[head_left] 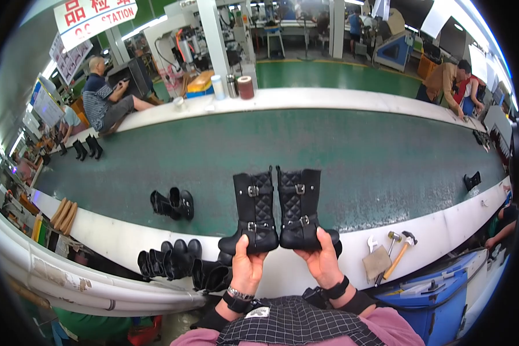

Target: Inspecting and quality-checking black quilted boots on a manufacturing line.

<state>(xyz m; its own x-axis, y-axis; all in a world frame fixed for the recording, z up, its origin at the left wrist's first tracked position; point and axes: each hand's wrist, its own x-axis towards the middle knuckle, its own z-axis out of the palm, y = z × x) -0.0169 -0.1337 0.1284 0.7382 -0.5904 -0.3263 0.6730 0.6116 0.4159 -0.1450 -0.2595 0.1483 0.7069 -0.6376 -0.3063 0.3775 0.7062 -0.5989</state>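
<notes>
Two black quilted boots with buckled straps stand upright side by side in front of me, heels together and toes pointing outward. My left hand grips the left boot low at its foot, the thumb pressed against the side. Around the foot of the right boot my right hand is closed the same way. A narrow gap separates the shafts. Both boots are at the near edge of the green conveyor belt; whether their soles touch it is hidden.
Several black boots crowd the white ledge at my left. Another pair sits on the belt. At my right lie a hammer, a second tool and a tan cloth. A blue cart stands below. Co-workers are along the line.
</notes>
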